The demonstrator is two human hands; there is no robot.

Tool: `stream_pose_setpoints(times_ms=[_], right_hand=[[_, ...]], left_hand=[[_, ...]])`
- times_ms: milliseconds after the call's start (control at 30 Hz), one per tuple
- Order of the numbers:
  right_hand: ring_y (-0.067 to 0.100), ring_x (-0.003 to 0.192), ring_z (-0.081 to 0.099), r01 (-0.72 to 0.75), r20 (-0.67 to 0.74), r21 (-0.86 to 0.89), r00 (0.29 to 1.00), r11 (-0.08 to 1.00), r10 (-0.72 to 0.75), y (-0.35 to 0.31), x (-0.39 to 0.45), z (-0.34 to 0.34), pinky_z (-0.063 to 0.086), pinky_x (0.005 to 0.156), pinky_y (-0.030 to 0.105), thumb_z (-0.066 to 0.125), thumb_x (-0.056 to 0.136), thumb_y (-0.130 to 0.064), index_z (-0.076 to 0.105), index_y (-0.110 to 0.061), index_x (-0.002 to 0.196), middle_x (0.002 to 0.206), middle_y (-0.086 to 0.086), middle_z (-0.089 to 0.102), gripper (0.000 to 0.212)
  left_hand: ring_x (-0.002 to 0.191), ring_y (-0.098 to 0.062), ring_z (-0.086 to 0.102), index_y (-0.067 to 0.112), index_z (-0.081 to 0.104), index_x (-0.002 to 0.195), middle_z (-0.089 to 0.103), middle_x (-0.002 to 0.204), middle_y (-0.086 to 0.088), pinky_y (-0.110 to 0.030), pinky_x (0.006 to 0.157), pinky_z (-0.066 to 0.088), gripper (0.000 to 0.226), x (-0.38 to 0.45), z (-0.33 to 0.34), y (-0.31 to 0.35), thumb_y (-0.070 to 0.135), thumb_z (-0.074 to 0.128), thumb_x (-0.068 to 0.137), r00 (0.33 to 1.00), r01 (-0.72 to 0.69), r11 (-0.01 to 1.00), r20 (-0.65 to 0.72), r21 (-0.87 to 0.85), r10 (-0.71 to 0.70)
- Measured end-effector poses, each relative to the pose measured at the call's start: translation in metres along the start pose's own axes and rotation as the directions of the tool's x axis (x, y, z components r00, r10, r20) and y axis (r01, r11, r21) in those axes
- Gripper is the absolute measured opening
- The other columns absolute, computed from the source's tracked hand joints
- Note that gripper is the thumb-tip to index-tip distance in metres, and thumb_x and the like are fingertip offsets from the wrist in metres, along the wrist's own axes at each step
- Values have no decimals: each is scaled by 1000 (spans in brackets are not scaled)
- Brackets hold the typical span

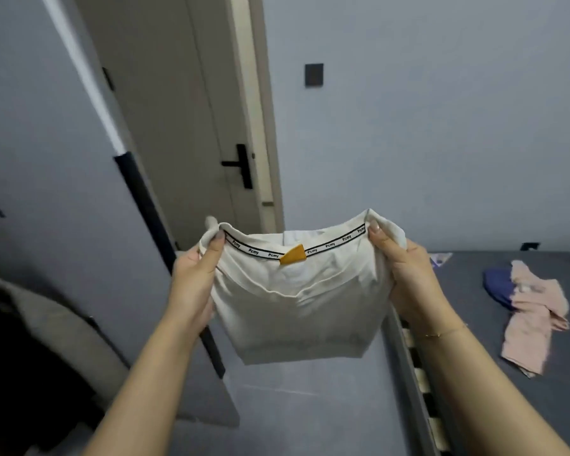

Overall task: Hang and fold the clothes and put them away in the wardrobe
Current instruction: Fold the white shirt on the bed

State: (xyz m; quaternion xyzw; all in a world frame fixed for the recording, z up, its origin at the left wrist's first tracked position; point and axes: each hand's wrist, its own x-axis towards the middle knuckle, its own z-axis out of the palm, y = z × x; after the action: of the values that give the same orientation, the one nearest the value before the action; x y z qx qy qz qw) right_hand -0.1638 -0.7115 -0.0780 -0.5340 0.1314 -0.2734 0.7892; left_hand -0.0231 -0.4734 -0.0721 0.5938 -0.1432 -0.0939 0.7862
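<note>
Both forearms are showing bare to the frame edge, no sleeves in view. Left hand [195, 278] is wearing nothing: no ring, no watch. Right hand [412, 278] is wearing nothing either, but a thin gold chain bracelet [443, 334] is sitting at the right wrist. Fingernails are looking longish and pale.

2 hands are up: the left hand [195, 278] and the right hand [405, 274]. Between them hangs 1 white top [297, 297], with 1 orange tag [293, 255] at its neckline. On the right stands 1 bed [474, 324], and on it lie 2 more garments touching each other: 1 pink garment [533, 317] and 1 blue garment [497, 287]. Far back are 1 door [165, 110] with 1 black handle [241, 166], and 1 dark wall switch [314, 75]. 1 thin bracelet [441, 334] circles the right wrist.
</note>
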Motion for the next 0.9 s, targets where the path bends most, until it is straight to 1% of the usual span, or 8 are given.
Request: stream_pose_setpoints(times_ms=[100, 167, 367, 567, 633, 700, 800, 900], right_hand=[[22, 100, 71, -26, 165, 12, 986, 1000, 23, 0, 21, 84, 56, 74, 27, 77, 81, -43, 73, -19, 112, 107, 9, 74, 39], [22, 97, 71, -34, 270, 29, 963, 999, 25, 0, 31, 138, 56, 70, 24, 77, 81, -40, 74, -16, 109, 105, 11, 74, 38], [22, 100, 71, -75, 581, 101, 814, 992, 3, -4, 46, 279, 57, 74, 28, 75, 83, -38, 75, -15, 107, 108, 10, 74, 33], [22, 99, 71, -155, 807, 145, 590, 977, -27, -12, 55, 392, 58, 74, 27, 75, 82, -42, 76, -17, 104, 106, 9, 74, 33], [21, 98, 72, -170, 833, 167, 551, 971, -46, -16, 57, 420, 57, 71, 27, 74, 82, -42, 77, -17, 102, 104, 9, 75, 31], [21, 97, 72, -196, 870, 190, 487, 962, -72, -21, 57, 451, 58, 71, 27, 74, 84, -40, 76, -17, 102, 104, 9, 75, 29], [22, 92, 73, -224, 897, 194, 435, 955, -81, -27, 58, 496, 58, 68, 28, 73, 86, -36, 76, -14, 101, 101, 9, 75, 27], [23, 89, 73, -243, 909, 186, 410, 952, -73, -29, 62, 541, 59, 69, 30, 73, 85, -35, 74, -8, 101, 98, 11, 75, 31]], left_hand=[[91, -14, 72, 24, 80, 86, 76, 96, -4, -23, 75, 56, 22, -5, -61, 57, 42, 70, 78, 979, -132, 991, -150, 34, 136], [87, -15, 72, 23, 80, 83, 76, 93, -5, -23, 72, 56, 20, -11, -96, 92, 39, 71, 77, 943, -204, 977, -256, 66, 214], [90, -14, 72, 25, 80, 86, 76, 96, -5, -21, 69, 56, 17, -34, -174, 183, 37, 72, 78, 785, -355, 912, -466, 203, 409], [87, -21, 73, 9, 74, 92, 76, 94, -9, -30, 70, 58, 30, -57, -223, 260, 39, 70, 86, 543, -306, 873, -683, 379, 488], [85, -21, 74, 11, 74, 91, 76, 91, -8, -28, 65, 58, 28, -63, -231, 279, 38, 69, 87, 489, -288, 865, -713, 411, 502], [85, -20, 74, 11, 73, 94, 76, 91, -6, -30, 69, 57, 29, -68, -238, 298, 39, 69, 87, 399, -276, 848, -749, 453, 530], [84, -22, 73, 9, 72, 93, 76, 90, -7, -35, 75, 57, 33, -75, -250, 322, 40, 70, 86, 301, -249, 841, -787, 481, 539], [75, -19, 73, 11, 71, 84, 76, 84, -5, -32, 67, 57, 30, -76, -264, 343, 41, 70, 86, 246, -205, 833, -797, 514, 552]])
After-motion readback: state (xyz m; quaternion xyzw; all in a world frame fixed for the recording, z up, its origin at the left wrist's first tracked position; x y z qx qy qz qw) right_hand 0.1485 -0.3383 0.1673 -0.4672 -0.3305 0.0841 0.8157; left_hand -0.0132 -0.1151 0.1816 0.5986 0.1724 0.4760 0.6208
